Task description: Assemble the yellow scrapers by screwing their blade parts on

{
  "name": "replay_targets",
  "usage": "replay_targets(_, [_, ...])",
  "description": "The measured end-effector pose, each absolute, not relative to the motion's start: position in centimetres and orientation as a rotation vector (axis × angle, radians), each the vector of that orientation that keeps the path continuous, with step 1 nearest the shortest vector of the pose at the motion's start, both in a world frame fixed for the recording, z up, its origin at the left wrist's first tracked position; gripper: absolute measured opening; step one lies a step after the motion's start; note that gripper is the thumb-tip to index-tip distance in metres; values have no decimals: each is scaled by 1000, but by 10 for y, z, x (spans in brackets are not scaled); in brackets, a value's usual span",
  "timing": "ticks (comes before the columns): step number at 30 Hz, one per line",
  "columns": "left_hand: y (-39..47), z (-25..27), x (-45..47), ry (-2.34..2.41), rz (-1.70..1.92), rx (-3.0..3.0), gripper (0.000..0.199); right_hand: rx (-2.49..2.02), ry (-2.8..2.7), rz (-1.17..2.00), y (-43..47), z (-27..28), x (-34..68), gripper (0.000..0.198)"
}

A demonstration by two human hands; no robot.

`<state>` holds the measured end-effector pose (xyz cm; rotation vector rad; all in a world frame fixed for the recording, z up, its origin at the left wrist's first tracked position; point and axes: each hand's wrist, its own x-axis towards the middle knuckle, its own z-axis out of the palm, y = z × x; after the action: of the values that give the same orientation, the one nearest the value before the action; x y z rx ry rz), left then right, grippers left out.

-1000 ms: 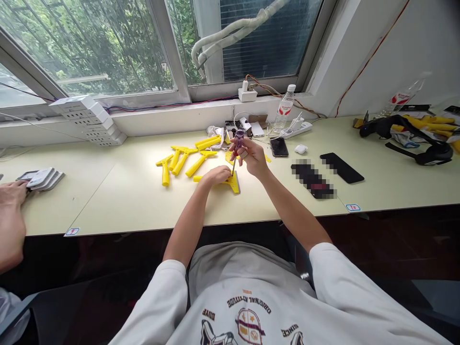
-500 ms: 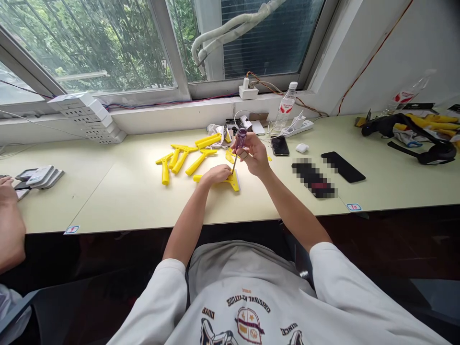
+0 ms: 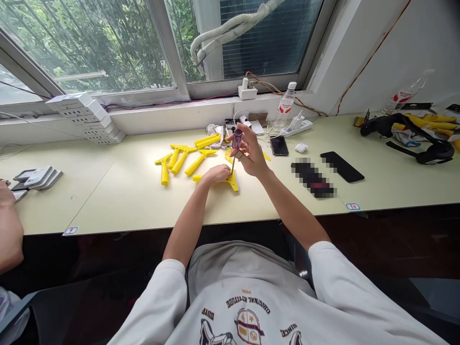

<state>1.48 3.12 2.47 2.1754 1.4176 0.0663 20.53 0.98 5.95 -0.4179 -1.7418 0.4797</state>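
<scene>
A yellow scraper point(image 3: 233, 181) with a pale blade edge lies flat on the table, and my left hand point(image 3: 217, 174) is closed over its handle, pressing it down. In my right hand point(image 3: 254, 155) is a screwdriver point(image 3: 237, 139) with a purple see-through handle, held nearly upright. Its shaft reaches down to the scraper's head beside my left fingertips; the tip and any screw are too small to make out. Several yellow scraper handles point(image 3: 196, 164) lie to the left and behind. Flat yellow pieces point(image 3: 228, 154) lie partly hidden behind my right hand.
Behind my hands are a phone point(image 3: 279, 145), a water bottle point(image 3: 285, 106) and a power strip point(image 3: 300, 127). Black flat pads point(image 3: 342, 166) and a black strapped headset point(image 3: 413, 136) lie to the right. At far left, another person's arm point(image 3: 10, 225) rests near stacked grey parts point(image 3: 38, 178).
My right hand's fingers have shifted around the screwdriver handle, more opened out at the top, and the handle leans slightly further left. My left hand and the scraper stay in place.
</scene>
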Motion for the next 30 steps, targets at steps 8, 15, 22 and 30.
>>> replay_targets(8, [29,27,17,1415,62,2209,18,-399,-1697,457,11,63,203,64])
replay_targets(15, [28,26,16,1416,70,2195,21,-433,-1694,320,22,53,204,77])
replay_targets(22, [28,25,16,1434,84,2170,16,-482,-1603,359,10,56,199,79])
replay_targets(30, [31,24,15,1421,95,2190,20,-337,-1631,533,-3,71,201,70])
